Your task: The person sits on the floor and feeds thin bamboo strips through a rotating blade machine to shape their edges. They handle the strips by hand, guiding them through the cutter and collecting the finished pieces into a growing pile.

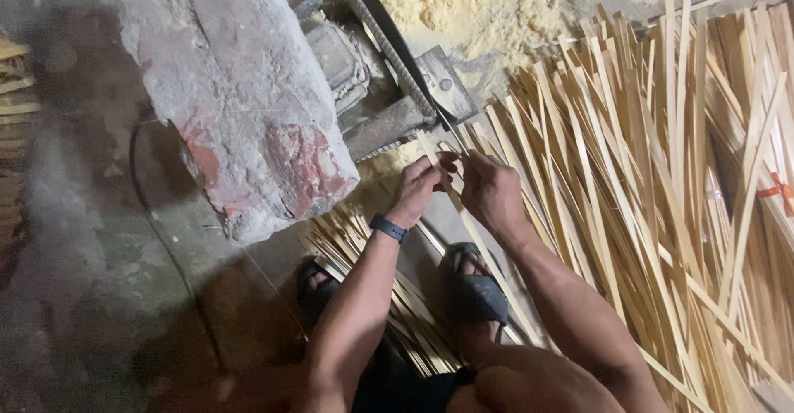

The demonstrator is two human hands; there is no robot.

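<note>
Step in hand: you look to be feeding one thin bamboo strip (438, 158) toward the dark blade (395, 45) of the small machine (364, 74).
Left hand (420, 188): its grip is closed on the strip, a black wristband (388, 229) on the wrist.
Right hand (490, 190): fingers pinched together on the same strip, just beside the left.
Next move: probably calls for a straight, steady feed, fingertips clear of the edge.
Around you: loose strips (662, 173) piled on the floor to your right, sawdust (463, 4) behind, a worn brick block (240, 90) left.
Hard to tell: where strip meets blade; your fingertips hide it.
</note>
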